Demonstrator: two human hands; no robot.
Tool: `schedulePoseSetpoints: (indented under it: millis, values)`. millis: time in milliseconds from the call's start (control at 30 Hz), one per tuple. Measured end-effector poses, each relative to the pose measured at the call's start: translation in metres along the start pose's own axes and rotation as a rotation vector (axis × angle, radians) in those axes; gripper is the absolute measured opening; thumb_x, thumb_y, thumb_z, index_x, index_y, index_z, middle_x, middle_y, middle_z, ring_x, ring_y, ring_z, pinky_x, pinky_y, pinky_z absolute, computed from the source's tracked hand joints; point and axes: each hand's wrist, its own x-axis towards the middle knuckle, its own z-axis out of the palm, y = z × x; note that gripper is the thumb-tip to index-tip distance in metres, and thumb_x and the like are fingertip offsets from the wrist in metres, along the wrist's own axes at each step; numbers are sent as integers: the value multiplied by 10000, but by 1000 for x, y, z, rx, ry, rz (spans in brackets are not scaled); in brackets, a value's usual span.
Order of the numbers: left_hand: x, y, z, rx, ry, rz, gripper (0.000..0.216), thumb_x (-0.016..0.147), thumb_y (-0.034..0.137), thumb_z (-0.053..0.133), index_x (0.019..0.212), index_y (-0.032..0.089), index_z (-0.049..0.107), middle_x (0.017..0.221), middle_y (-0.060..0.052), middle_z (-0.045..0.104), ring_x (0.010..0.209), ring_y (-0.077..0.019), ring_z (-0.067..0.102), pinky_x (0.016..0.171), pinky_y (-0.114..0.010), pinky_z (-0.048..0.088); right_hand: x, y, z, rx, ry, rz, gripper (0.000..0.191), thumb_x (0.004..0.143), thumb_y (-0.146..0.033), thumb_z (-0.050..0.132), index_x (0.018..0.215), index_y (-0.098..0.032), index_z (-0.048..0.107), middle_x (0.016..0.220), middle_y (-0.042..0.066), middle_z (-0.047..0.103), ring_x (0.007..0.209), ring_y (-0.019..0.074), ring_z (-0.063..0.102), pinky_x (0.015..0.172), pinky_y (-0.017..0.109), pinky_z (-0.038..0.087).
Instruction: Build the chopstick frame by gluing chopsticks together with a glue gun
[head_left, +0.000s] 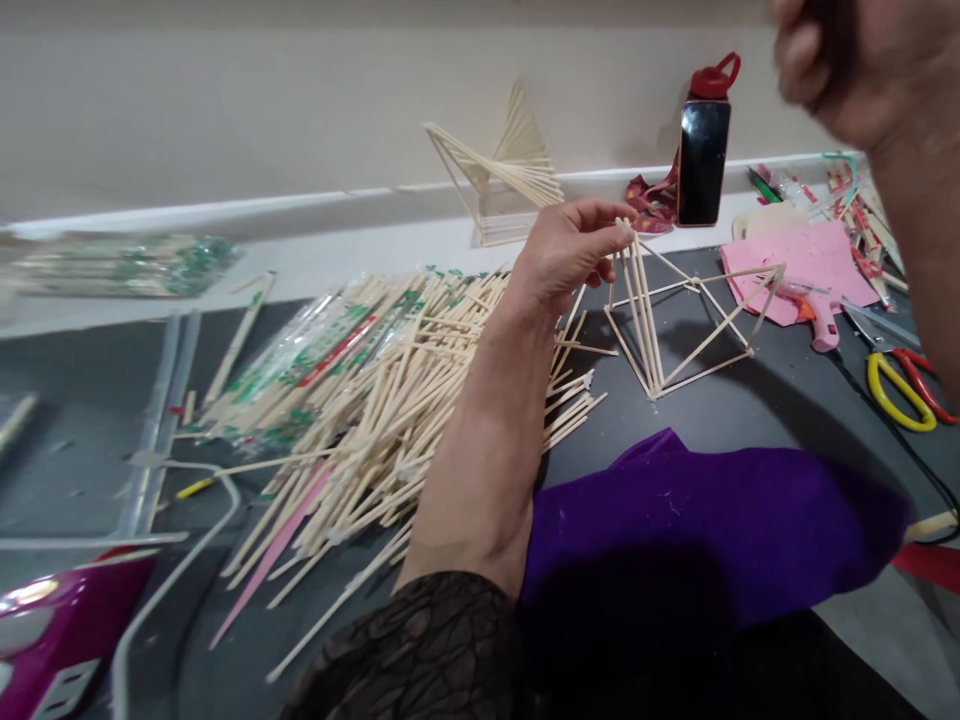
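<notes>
My left hand (pixel 566 250) reaches out over a dark table (pixel 750 400) and pinches the top of a frame built of thin wooden sticks (pixel 675 310). The frame stands on the table just right of the hand. A big loose pile of wooden sticks (pixel 375 390) lies under and left of my forearm. My right hand (pixel 847 60) is raised close to the camera at the top right; it is blurred, with fingers curled, and I cannot make out whether anything is in it.
A finished stick structure (pixel 502 170) stands by the wall. A dark bottle with a red cap (pixel 703 150) stands behind the frame. At right lie a pink sheet (pixel 795 265), a pink glue gun (pixel 821 320) and yellow and red scissors (pixel 904 390). Purple cloth (pixel 712 520) covers the near side.
</notes>
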Motion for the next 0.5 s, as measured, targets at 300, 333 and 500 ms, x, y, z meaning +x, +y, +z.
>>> schedulePoseSetpoints:
  millis: [300, 333, 500]
  values:
    - [1, -2, -2, 15, 5, 7, 169, 658, 141, 723, 823, 181, 710, 728, 5, 695, 449, -69, 531, 375, -204, 290, -11, 23, 69, -214, -245, -110, 133, 782, -200, 658, 655, -230, 686, 662, 29, 679, 644, 150, 626, 493, 229, 415]
    - [2, -2, -2, 15, 3, 6, 169, 655, 142, 730, 818, 183, 706, 736, 3, 698, 455, -73, 537, 378, -210, 294, -7, 24, 73, -252, -248, -113, 113, 775, -229, 675, 666, -242, 699, 660, 29, 682, 670, 166, 640, 503, 237, 426]
    - [2, -3, -3, 21, -7, 23, 147, 661, 160, 742, 767, 199, 648, 647, 18, 657, 470, -89, 554, 396, -212, 318, 7, 29, 85, -310, -248, -77, 50, 730, -293, 709, 729, -261, 748, 624, 42, 682, 737, 231, 679, 526, 278, 464]
